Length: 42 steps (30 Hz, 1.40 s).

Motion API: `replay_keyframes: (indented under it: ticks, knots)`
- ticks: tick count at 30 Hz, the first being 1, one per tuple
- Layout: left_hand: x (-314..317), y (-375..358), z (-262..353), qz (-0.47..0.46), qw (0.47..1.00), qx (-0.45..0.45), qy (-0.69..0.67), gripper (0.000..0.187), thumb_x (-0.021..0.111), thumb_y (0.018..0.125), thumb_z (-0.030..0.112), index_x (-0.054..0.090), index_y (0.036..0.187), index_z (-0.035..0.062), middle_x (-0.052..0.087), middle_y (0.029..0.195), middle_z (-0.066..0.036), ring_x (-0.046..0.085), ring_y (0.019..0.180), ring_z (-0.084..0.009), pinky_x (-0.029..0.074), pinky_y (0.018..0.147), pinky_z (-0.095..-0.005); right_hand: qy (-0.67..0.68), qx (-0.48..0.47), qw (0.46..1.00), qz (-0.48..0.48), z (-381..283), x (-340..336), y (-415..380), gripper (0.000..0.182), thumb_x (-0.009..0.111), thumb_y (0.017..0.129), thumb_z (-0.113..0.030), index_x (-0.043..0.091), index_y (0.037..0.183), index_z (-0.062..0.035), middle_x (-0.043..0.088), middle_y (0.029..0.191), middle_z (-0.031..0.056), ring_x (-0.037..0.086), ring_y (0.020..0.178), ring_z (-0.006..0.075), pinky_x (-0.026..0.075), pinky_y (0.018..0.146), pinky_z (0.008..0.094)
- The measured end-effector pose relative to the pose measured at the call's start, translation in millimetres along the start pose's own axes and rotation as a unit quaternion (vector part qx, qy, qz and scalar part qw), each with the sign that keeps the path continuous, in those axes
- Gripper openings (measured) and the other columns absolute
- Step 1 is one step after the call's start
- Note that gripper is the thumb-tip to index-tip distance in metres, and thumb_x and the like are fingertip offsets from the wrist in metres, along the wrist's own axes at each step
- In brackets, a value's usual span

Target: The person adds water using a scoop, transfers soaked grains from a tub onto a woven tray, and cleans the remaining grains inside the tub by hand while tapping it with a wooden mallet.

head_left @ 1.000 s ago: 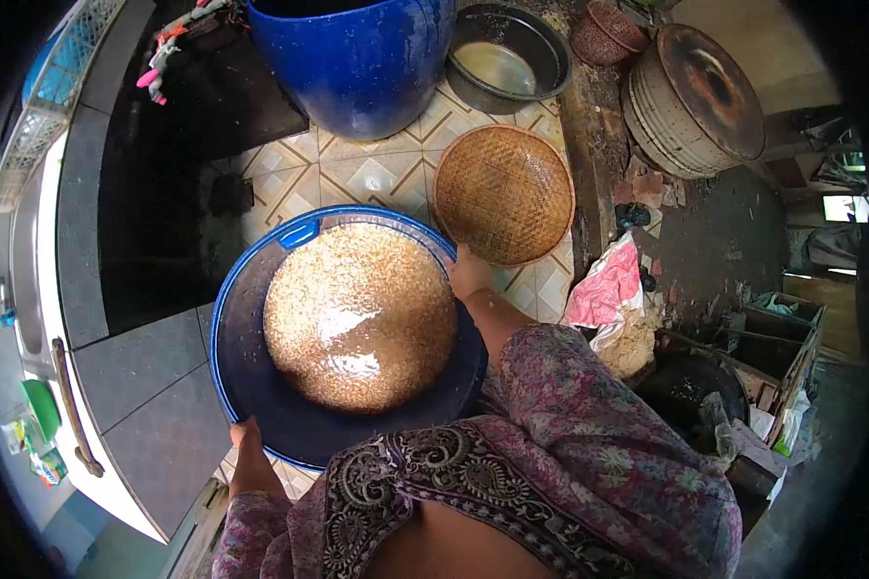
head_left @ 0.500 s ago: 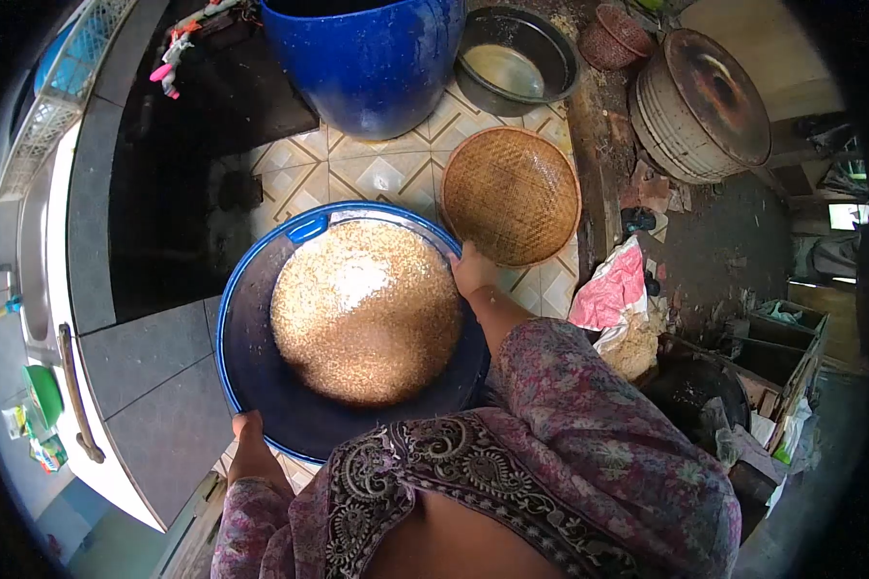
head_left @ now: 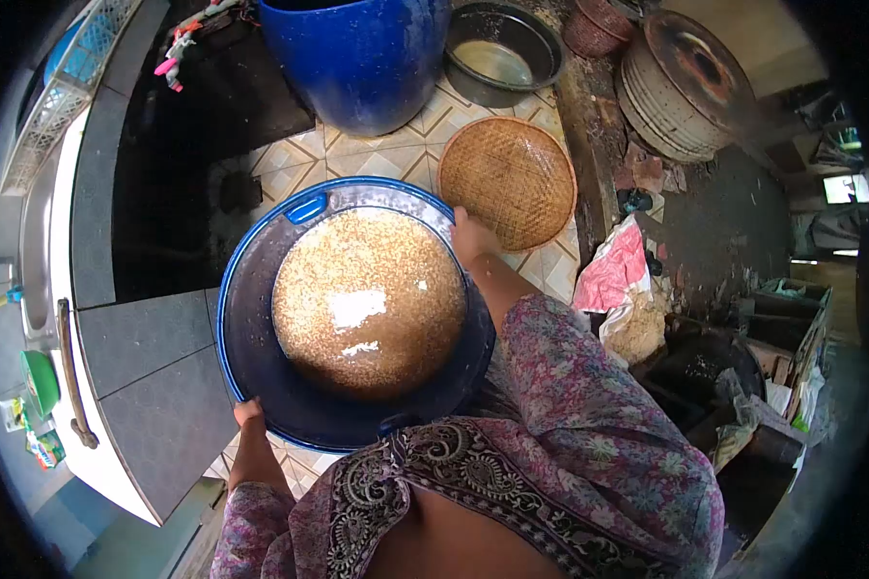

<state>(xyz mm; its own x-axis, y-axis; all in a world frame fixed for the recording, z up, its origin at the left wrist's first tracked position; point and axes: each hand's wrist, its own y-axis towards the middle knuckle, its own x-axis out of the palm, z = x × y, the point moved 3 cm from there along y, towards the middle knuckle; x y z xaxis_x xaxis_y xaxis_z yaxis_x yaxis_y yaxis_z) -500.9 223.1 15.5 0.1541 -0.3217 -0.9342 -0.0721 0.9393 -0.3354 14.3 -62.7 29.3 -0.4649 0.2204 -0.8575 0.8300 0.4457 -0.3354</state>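
Observation:
A large blue tub (head_left: 224, 333) stands right in front of me, its near rim close to my blouse. Inside lie many pale, bean-like grains (head_left: 309, 265) under shiny, cloudy water. My left hand (head_left: 248, 413) is closed on the tub's near-left rim. On the opposite side, my right hand (head_left: 471, 238) grips the right rim, its fingers partly hidden by the hand itself. Just beyond that hand, a round woven bamboo tray (head_left: 512, 179) lies on the tiled floor.
A tall blue barrel (head_left: 362, 72) and a black basin (head_left: 536, 82) with some liquid stand at the back. A grey tiled counter (head_left: 164, 386) runs along the left. To the right are a metal drum (head_left: 661, 101), a pink-and-white sack (head_left: 608, 275) and a dark dirt floor.
The tub's rim has shifted slightly up in view, and the liquid has spread and moved its bright reflection nearer to me. Both hands keep their hold on the rim.

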Motion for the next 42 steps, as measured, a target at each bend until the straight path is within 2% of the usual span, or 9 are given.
replay_keyframes:
  ticks: [12,17,18,21,24,27,37,39,42]
  knots:
    - [4.4,25.3,-12.6,-0.118,0.986,-0.002,0.119,0.047,0.061,0.066,0.027,0.054,0.104,-0.0006,0.058,0.100,-0.017,0.056,0.089,-0.0268,0.044,0.077,-0.0346,0.063,-0.018,0.997,-0.028,8.7,11.2,12.5,0.024,0.044,0.083,-0.026,0.041,0.095,-0.0058,0.058,0.082,0.0208,0.056,0.077,0.0383,0.043,0.067,0.0484]
    - [-0.8,18.7,-11.8,-0.180,0.979,-0.091,-0.040,0.051,0.061,0.064,0.028,0.055,0.104,-0.0012,0.057,0.101,-0.017,0.056,0.092,-0.0256,0.044,0.081,-0.0331,0.101,-0.054,0.993,-0.017,20.2,7.0,17.5,0.022,0.044,0.083,-0.024,0.041,0.092,-0.0050,0.058,0.078,0.0197,0.057,0.073,0.0374,0.043,0.063,0.0487]
    - [7.2,27.7,-10.9,-0.171,0.968,0.006,0.186,0.036,0.055,0.071,0.029,0.058,0.096,0.0045,0.059,0.096,-0.014,0.057,0.088,-0.0266,0.046,0.076,-0.0354,0.106,-0.058,0.992,-0.023,22.1,3.4,20.5,0.022,0.044,0.083,-0.024,0.041,0.092,-0.0048,0.058,0.077,0.0196,0.057,0.073,0.0372,0.043,0.063,0.0483]
    - [14.8,34.1,-15.0,-0.140,0.835,0.237,0.476,0.022,0.047,0.079,0.025,0.063,0.087,0.0117,0.061,0.090,-0.011,0.059,0.084,-0.0269,0.047,0.072,-0.0367,0.116,-0.065,0.991,-0.025,27.3,-0.6,32.0,0.022,0.045,0.083,-0.025,0.041,0.091,-0.0045,0.058,0.077,0.0195,0.057,0.072,0.0366,0.044,0.062,0.0472]
    - [-0.7,9.4,1.7,-0.164,0.938,0.051,0.301,0.025,0.049,0.076,0.025,0.060,0.093,0.0098,0.059,0.095,-0.011,0.057,0.088,-0.0268,0.046,0.074,-0.0358,0.122,-0.069,0.989,-0.038,34.6,-5.7,37.9,0.022,0.046,0.083,-0.024,0.041,0.090,-0.0048,0.058,0.079,0.0190,0.057,0.074,0.0360,0.044,0.063,0.0469]
    - [-21.0,-20.6,33.5,-0.147,0.967,-0.034,0.207,0.030,0.052,0.074,0.024,0.057,0.099,0.0080,0.057,0.101,-0.011,0.055,0.091,-0.0266,0.045,0.077,-0.0349,0.136,-0.084,0.987,-0.024,46.8,-15.9,56.8,0.021,0.046,0.083,-0.024,0.042,0.091,-0.0049,0.058,0.081,0.0182,0.057,0.076,0.0357,0.044,0.065,0.0469]
    - [-58.0,-74.1,156.5,-0.216,0.906,0.117,0.346,0.030,0.044,0.082,0.027,0.060,0.099,0.0071,0.054,0.107,-0.014,0.051,0.099,-0.0263,0.043,0.080,-0.0334,0.192,-0.026,0.978,-0.074,113.8,-38.4,116.3,0.023,0.048,0.081,-0.024,0.045,0.091,-0.0036,0.057,0.083,0.0205,0.055,0.080,0.0375,0.042,0.068,0.0473]
    - [-73.0,-67.6,164.1,-0.071,0.959,-0.065,0.268,0.033,0.058,0.065,0.021,0.059,0.092,0.0022,0.060,0.076,-0.012,0.059,0.069,-0.0253,0.047,0.061,-0.0366,0.196,-0.018,0.975,-0.098,124.4,-41.7,131.8,0.023,0.049,0.081,-0.024,0.045,0.091,-0.0034,0.057,0.084,0.0214,0.055,0.080,0.0381,0.042,0.069,0.0477]
    - [-87.0,-93.0,221.0,-0.051,0.973,-0.061,0.216,0.031,0.057,0.067,0.023,0.059,0.089,0.0029,0.060,0.074,-0.011,0.059,0.063,-0.0240,0.047,0.057,-0.0365,0.236,-0.017,0.966,-0.110,143.9,-51.7,152.8,0.024,0.049,0.081,-0.025,0.045,0.093,-0.0040,0.057,0.085,0.0225,0.055,0.081,0.0388,0.042,0.069,0.0481]
